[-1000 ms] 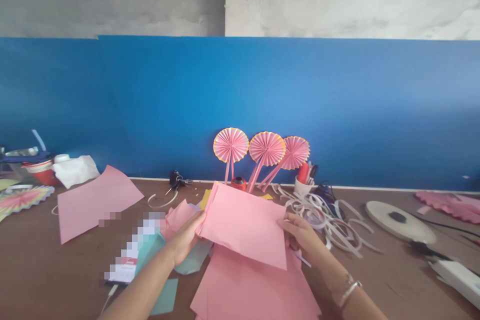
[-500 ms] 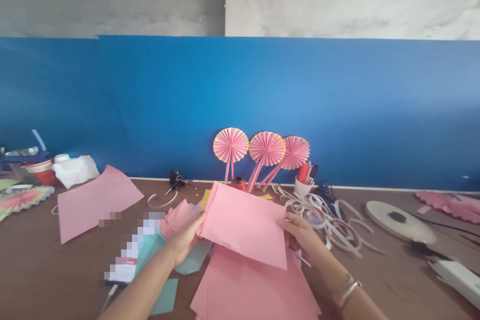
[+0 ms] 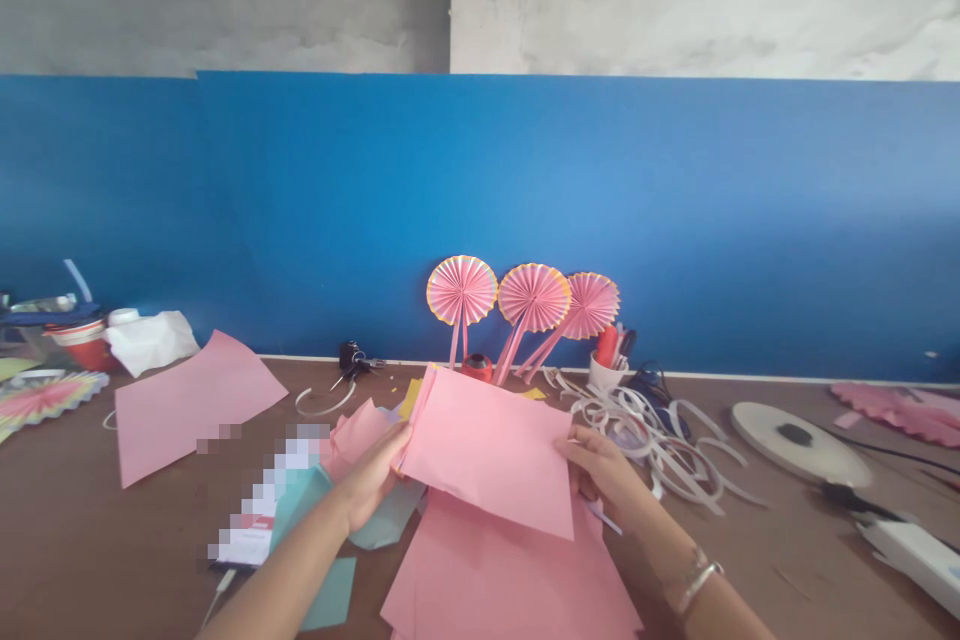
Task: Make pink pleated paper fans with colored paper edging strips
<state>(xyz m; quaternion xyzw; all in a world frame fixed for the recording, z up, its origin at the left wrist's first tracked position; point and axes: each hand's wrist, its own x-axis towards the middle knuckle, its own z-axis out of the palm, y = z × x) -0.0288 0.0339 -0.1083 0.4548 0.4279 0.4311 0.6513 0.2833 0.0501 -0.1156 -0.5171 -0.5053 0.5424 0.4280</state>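
Between my two hands is a pink sheet of paper (image 3: 487, 450), held tilted above the desk. My left hand (image 3: 377, 475) is closed on its left edge, where folded layers show. The right-hand edge is pinched by my right hand (image 3: 596, 465), and a thin white strip (image 3: 602, 517) pokes out just below those fingers. Under the held paper lies a stack of pink paper (image 3: 510, 585). Crumpled pink paper (image 3: 360, 435) and teal paper (image 3: 330, 595) are beside my left forearm. Fingertips behind the sheet are hidden.
Three round pleated paper fans (image 3: 463, 290) lean against the blue partition (image 3: 337, 200). Curled white strips (image 3: 675, 450) and a pen cup (image 3: 604, 375) stand right of centre. Farther right are a cream disc (image 3: 795, 445) and a power strip (image 3: 919, 555). A pink sheet (image 3: 195, 410) lies left, near keys (image 3: 356, 360).
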